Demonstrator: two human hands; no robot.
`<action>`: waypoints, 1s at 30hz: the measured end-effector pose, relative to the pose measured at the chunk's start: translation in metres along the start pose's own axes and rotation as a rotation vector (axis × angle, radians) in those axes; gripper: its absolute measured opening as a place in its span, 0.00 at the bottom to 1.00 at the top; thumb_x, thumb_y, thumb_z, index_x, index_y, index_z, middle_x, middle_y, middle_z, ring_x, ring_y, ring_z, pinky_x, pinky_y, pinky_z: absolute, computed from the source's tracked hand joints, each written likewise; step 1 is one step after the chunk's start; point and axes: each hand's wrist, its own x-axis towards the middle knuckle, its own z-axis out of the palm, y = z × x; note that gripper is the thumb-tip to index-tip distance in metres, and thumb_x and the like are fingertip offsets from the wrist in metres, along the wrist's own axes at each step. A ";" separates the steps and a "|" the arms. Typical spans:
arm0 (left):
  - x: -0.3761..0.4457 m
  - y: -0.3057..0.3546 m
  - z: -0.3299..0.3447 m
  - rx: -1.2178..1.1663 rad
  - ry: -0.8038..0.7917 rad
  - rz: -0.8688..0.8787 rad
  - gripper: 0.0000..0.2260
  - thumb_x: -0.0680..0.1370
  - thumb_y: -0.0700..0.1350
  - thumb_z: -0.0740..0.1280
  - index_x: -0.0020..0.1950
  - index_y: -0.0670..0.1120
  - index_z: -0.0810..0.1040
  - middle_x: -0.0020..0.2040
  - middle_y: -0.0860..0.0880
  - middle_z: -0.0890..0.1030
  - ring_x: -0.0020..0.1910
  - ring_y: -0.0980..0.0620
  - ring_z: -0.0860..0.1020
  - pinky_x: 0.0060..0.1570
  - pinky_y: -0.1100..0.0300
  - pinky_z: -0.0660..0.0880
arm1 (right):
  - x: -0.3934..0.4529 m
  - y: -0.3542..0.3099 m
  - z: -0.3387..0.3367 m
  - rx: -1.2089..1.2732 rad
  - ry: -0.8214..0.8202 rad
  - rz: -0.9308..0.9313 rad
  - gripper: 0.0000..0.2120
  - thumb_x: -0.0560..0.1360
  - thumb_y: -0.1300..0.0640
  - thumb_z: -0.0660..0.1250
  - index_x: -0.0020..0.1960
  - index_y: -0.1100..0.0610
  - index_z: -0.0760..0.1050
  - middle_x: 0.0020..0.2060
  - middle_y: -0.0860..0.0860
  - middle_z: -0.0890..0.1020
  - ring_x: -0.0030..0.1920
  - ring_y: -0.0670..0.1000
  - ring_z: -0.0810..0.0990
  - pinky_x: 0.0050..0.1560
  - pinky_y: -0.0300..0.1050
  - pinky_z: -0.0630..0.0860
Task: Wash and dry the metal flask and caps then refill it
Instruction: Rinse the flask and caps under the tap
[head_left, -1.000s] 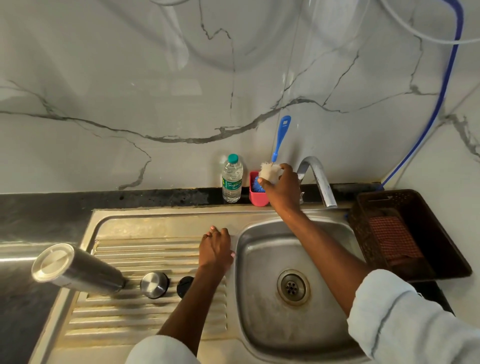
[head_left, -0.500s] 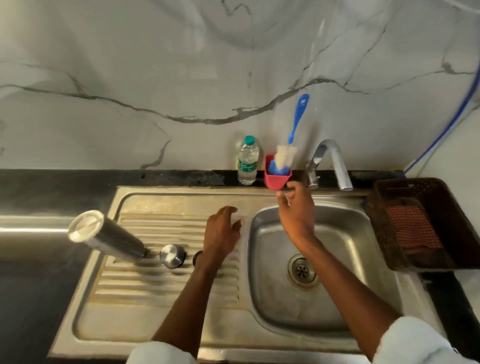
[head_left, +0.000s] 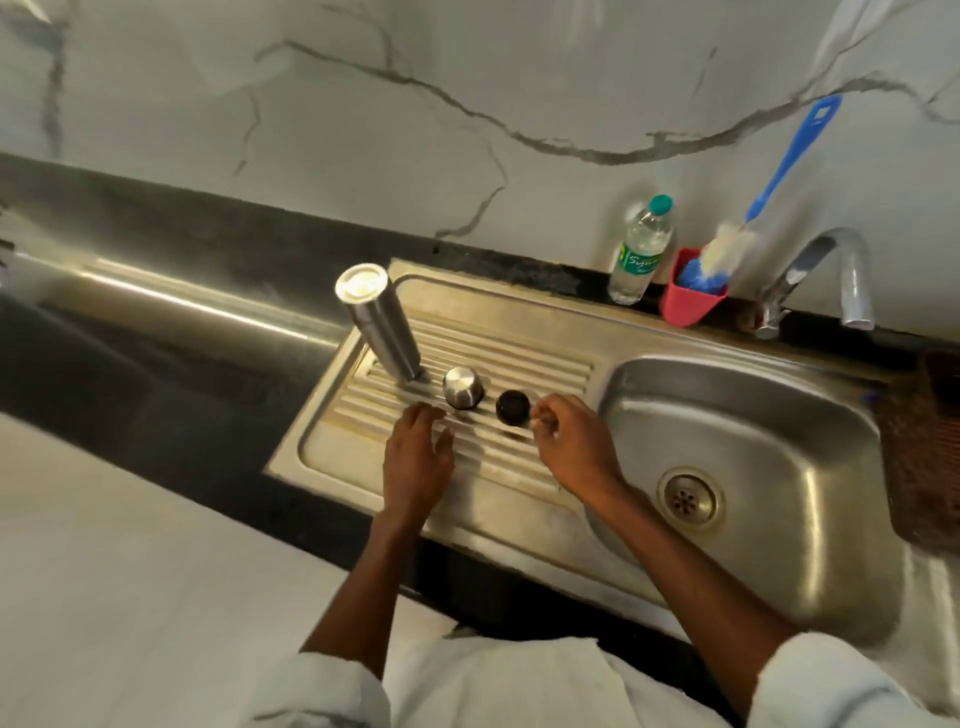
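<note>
Dark worktop (head_left: 156, 395) w/ steel sink unit (head_left: 519, 332) set into it; basin (head_left: 779, 441) on the right, ribbed drainboard (head_left: 530, 364) on the left. Tap (head_left: 836, 270) at back, over basin. Brown basket (head_left: 930, 452) at far right edge. Metal flask (head_left: 382, 325) stands mouth-down on drainboard's left part, base up. Blue-handled bottle brush (head_left: 779, 171) sits in a red holder (head_left: 688, 306) behind the sink; plastic water bottle (head_left: 641, 249) just left of it. Left hand (head_left: 415, 460) lies flat on the ribs, fingers straight, holding nothing, tips near the steel cap (head_left: 463, 387). Right hand (head_left: 574, 444) has fingers curled, tips touching the black inner cap (head_left: 513, 408); can't tell if it's actually gripped. Caps sit side by side, right of flask.
</note>
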 end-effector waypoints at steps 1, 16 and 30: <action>0.001 -0.007 -0.002 0.054 -0.027 -0.026 0.16 0.82 0.48 0.70 0.70 0.48 0.78 0.71 0.48 0.76 0.67 0.47 0.76 0.67 0.46 0.77 | 0.002 -0.008 0.005 -0.004 -0.021 -0.007 0.05 0.78 0.55 0.69 0.54 0.51 0.79 0.52 0.48 0.80 0.51 0.51 0.80 0.51 0.50 0.79; 0.021 -0.083 -0.016 0.301 -0.393 -0.159 0.42 0.83 0.67 0.58 0.87 0.48 0.42 0.86 0.46 0.39 0.85 0.46 0.39 0.82 0.42 0.45 | 0.110 -0.184 0.074 0.165 -0.068 -0.130 0.60 0.64 0.38 0.81 0.82 0.49 0.46 0.79 0.55 0.62 0.76 0.59 0.66 0.70 0.57 0.71; 0.038 -0.078 -0.026 0.204 -0.225 -0.156 0.29 0.81 0.64 0.65 0.74 0.45 0.72 0.76 0.42 0.71 0.74 0.40 0.70 0.69 0.45 0.72 | 0.114 -0.160 0.036 0.494 0.406 -0.014 0.36 0.65 0.40 0.82 0.67 0.50 0.73 0.58 0.47 0.81 0.56 0.48 0.81 0.56 0.50 0.82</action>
